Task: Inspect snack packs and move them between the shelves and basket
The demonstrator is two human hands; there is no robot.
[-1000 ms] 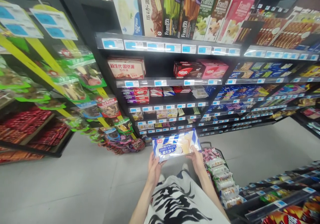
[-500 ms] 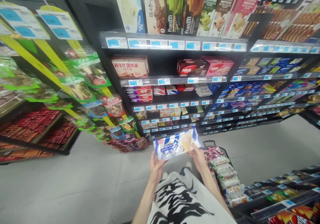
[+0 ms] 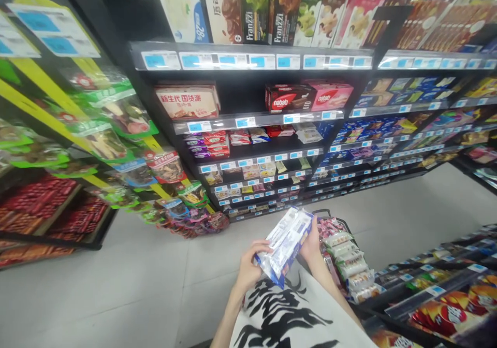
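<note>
A pack of wafer biscuits [image 3: 286,240] in blue and white wrapping is held between my two hands, tilted, its printed back facing up. My left hand [image 3: 251,263] grips the near left end, with fingers over the edge. At the far right end my right hand [image 3: 311,239] is closed around the side; some of its fingers are hidden behind the pack. Just right of my right hand, on the floor, stands a black-handled basket [image 3: 325,214] filled with packaged snacks [image 3: 352,259].
Ahead stands a shelf rack [image 3: 248,120] with boxed biscuits and price tags. Hanging snack bags [image 3: 120,110] are on the left, beside a low rack of red packs [image 3: 42,198]. At the lower right is another shelf with chip bags [image 3: 452,309]. Grey floor [image 3: 140,286] lies between.
The wafer pack has been turned over from its front to its printed back and tilted more steeply. Both hands have shifted their grip on it. The view has moved slightly closer to the shelves.
</note>
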